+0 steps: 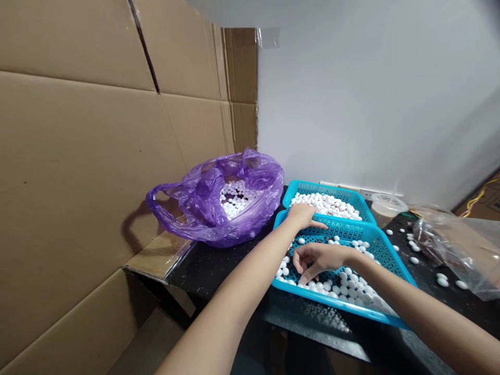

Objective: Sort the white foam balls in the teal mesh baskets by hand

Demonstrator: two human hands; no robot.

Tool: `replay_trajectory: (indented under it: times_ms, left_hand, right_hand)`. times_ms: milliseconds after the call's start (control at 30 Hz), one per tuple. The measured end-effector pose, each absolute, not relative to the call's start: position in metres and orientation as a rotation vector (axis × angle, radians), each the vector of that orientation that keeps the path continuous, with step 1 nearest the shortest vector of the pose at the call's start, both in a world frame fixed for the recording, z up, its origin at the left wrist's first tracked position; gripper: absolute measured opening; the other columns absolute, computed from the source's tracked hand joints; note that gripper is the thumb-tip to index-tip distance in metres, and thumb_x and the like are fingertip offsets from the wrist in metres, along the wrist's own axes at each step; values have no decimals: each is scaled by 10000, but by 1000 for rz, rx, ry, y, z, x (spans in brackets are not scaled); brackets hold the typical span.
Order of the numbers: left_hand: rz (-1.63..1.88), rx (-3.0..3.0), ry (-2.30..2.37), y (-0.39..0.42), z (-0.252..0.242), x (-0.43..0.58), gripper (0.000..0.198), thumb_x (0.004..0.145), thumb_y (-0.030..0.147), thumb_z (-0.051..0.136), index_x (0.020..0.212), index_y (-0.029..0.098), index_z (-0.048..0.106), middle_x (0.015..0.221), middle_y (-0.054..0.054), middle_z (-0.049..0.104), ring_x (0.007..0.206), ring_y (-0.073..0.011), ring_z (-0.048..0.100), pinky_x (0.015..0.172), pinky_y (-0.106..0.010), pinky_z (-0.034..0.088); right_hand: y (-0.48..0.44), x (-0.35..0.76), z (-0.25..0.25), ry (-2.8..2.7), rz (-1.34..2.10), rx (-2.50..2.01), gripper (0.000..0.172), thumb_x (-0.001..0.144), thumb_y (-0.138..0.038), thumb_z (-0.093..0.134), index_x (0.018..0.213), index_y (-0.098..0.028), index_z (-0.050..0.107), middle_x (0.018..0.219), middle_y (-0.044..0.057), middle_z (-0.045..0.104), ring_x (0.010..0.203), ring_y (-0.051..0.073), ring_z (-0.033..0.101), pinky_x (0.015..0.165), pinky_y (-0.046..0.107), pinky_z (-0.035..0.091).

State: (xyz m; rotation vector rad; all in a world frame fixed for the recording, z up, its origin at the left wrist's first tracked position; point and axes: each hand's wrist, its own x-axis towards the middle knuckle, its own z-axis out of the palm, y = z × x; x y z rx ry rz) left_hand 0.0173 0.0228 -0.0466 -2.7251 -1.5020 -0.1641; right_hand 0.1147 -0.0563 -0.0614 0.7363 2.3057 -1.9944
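Note:
Two blue plastic baskets stand one behind the other on the black table. My left hand (303, 216) is at the rear basket (351, 197), over the rim where the two baskets meet; its thumb sticks out to the right, and its other fingertips are hidden among the white pieces (330, 203). Inside the front basket (390, 255), my right hand (314, 260) points down with curled fingers, its fingertips at the white oval pieces (351, 286) near the front wall. Whether it pinches a piece cannot be made out.
An open purple bag (250, 224) with white pieces stands left of the baskets. On the right are a lidded plastic tub (385, 208), a clear plastic bag (461, 250) and loose white pieces on the table (425, 291). Cardboard walls (97, 156) rise at left.

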Motion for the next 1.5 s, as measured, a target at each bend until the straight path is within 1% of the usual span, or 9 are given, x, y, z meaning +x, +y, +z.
replay_trajectory:
  times_ms: [167, 367, 533, 700, 900, 1067, 1167, 1333, 1500]
  left_hand:
    - [-158, -2718, -1448, 23, -46, 18, 686, 596, 772, 367, 859, 179, 587, 883, -103, 642, 844, -255, 579, 683, -293, 400]
    - [-147, -2702, -1458, 23, -45, 16, 710, 590, 785, 347, 866, 173, 578, 880, -112, 641, 852, -258, 582, 674, -290, 404]
    - [-121, -2692, -1467, 24, -45, 14, 717, 578, 791, 351, 864, 173, 574, 880, -109, 644, 843, -258, 586, 663, -285, 404]
    - [-147, -2695, -1463, 26, -47, 13, 692, 572, 780, 386, 862, 180, 573, 881, -94, 643, 835, -250, 586, 661, -280, 402]
    - [-150, -2693, -1482, 28, -49, 13, 674, 581, 775, 384, 820, 176, 581, 829, -99, 637, 813, -252, 585, 657, -290, 407]
    - [-152, -2700, -1487, 26, -46, 13, 670, 579, 775, 385, 808, 176, 581, 805, -99, 638, 779, -254, 596, 630, -293, 411]
    - [-165, -2705, -1478, 25, -45, 12, 667, 586, 772, 380, 804, 175, 583, 806, -99, 641, 780, -258, 600, 629, -296, 414]
    - [-182, -2715, -1461, 22, -44, 12, 607, 622, 717, 424, 822, 168, 589, 843, -103, 646, 800, -253, 599, 641, -295, 419]
    - [-160, -2707, -1506, 23, -44, 13, 520, 653, 623, 481, 824, 150, 609, 834, -112, 646, 799, -255, 594, 662, -307, 423]
  right_hand:
    - [-58, 114, -58, 2316, -1939, 797, 412, 554, -410, 727, 734, -141, 473, 588, -41, 516, 506, 71, 496, 480, 189, 402]
    - [-58, 114, -58, 2316, -1974, 778, 433, 520, -421, 743, 741, -139, 500, 630, -28, 542, 546, 84, 520, 518, 211, 442]
    - [-58, 113, -58, 2297, -2021, 739, 405, 598, -448, 687, 804, -127, 550, 705, 3, 580, 616, 92, 553, 541, 198, 455]
    - [-57, 114, -55, 2275, -2063, 725, 358, 597, -384, 708, 778, -117, 553, 715, 11, 603, 648, 99, 583, 587, 203, 475]
    - [-55, 118, -52, 2232, -2287, 822, 347, 580, -315, 732, 777, -122, 523, 719, 0, 594, 754, 152, 619, 720, 305, 509]
    - [-53, 118, -53, 2280, -2279, 850, 343, 583, -321, 726, 800, -122, 550, 729, 0, 585, 738, 143, 605, 698, 315, 516]
    - [-52, 118, -52, 2341, -2239, 810, 332, 592, -320, 719, 804, -106, 579, 752, 23, 604, 727, 129, 599, 736, 307, 497]
    - [-51, 121, -50, 2345, -2343, 868, 355, 588, -315, 725, 841, -115, 577, 801, 42, 621, 795, 160, 608, 769, 332, 485]
    - [-54, 121, -43, 2334, -2421, 950, 330, 591, -317, 722, 797, -117, 559, 804, 39, 613, 788, 151, 607, 764, 330, 487]
